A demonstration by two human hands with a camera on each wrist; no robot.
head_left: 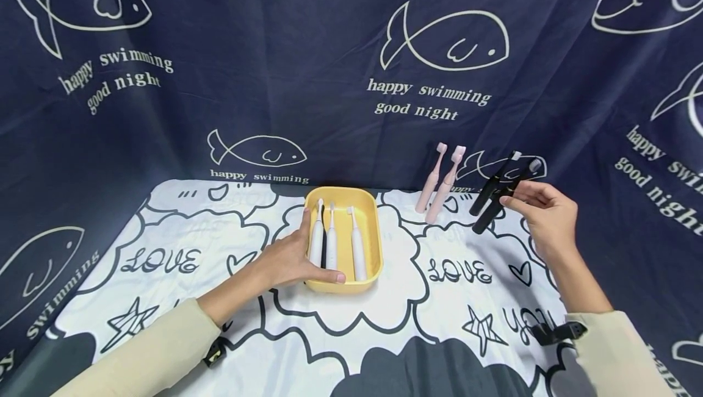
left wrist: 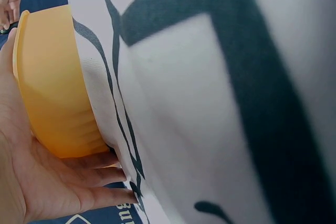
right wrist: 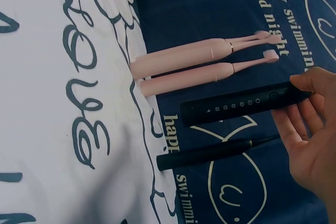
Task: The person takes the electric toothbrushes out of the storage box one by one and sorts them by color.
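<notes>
A yellow box [head_left: 379, 244] holds white electric toothbrushes [head_left: 358, 250], with a narrow dark thing between the two at its left. My left hand [head_left: 291, 260] rests against the box's front left corner, thumb straight along the front rim and fingers along the left side. In the left wrist view, the spread fingers touch the yellow wall [left wrist: 58, 77]. At the right, my right hand [head_left: 546, 211] pinches a black electric toothbrush [right wrist: 231, 106] near its upper part, its base hanging apart from the cloth. Beside it stands another black toothbrush [right wrist: 205, 153].
Pink electric toothbrushes [head_left: 439, 199] stand upright near the back edge, between the box and my right hand. A white cloth with black drawings [head_left: 187, 299] covers the table. Behind hangs a dark blue curtain [head_left: 329, 80] with fish prints.
</notes>
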